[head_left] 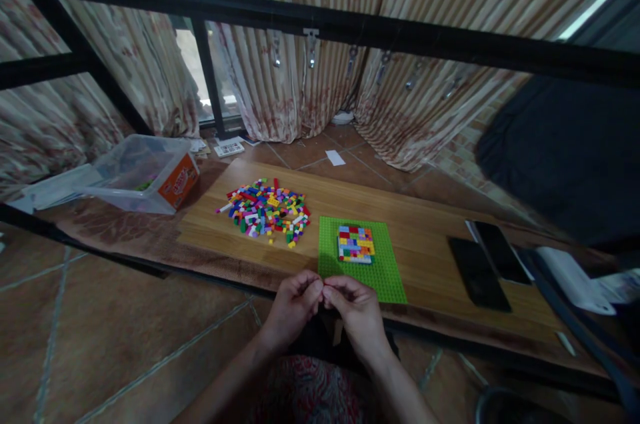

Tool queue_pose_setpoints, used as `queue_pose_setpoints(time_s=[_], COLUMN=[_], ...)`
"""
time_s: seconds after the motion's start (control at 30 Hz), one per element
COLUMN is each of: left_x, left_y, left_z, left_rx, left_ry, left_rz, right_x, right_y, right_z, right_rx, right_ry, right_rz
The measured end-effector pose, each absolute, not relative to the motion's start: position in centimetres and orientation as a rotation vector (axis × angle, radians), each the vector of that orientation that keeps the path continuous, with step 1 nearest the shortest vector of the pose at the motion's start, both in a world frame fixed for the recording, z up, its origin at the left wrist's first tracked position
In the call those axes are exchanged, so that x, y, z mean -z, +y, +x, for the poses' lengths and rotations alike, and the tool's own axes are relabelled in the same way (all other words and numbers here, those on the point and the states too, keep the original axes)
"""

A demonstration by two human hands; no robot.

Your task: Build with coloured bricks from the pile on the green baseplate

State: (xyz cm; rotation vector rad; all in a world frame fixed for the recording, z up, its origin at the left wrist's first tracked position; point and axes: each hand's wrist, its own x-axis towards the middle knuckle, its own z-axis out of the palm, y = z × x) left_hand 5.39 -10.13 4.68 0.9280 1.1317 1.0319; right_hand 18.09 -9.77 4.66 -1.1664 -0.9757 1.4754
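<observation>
My left hand (299, 304) and my right hand (353, 307) meet fingertip to fingertip over the near edge of the wooden board. Both are closed in a pinch. What they hold, if anything, is too small and covered to make out. Just beyond them lies a green studded baseplate (385, 271). On it sits a multicoloured block of toy bricks (356, 245), built up in a compact, roughly square shape. To the left, a loose pile of small toy bricks (267, 207) in many colours spreads over the board.
A clear plastic tub (145, 174) with an orange label stands at the left. Two dark flat devices (480, 274) lie on the right of the wooden board (425, 224), near a white object (575, 277). A black metal bar (350, 31) crosses before the curtains.
</observation>
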Motion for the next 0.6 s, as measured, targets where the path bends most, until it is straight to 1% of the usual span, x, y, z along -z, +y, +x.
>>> queue_pose_setpoints(time_s=[0.17, 0.3, 0.4, 0.6], left_x=[-5.1, -4.6, -4.0, -2.8], left_y=[-10.2, -9.7, -8.9, -6.4], left_z=[6.0, 5.5, 4.2, 0.0], left_rx=[-1.051, -1.096, -1.108, -1.136], left_ry=[0.981, 1.045, 1.247, 1.721], left_rz=[0.671, 0.678, 0.842, 1.413], right_x=[-4.5, -4.3, -4.3, -4.2], right_y=[-10.3, -10.7, -10.5, -8.9], right_z=[18.9, 19.8, 21.0, 24.4], right_rx=[-1.637, -1.652, -1.562, -1.19], right_ry=[-0.685, -0.644, -0.775, -1.014], right_rz=[-1.095, -1.066, -1.15, -1.319])
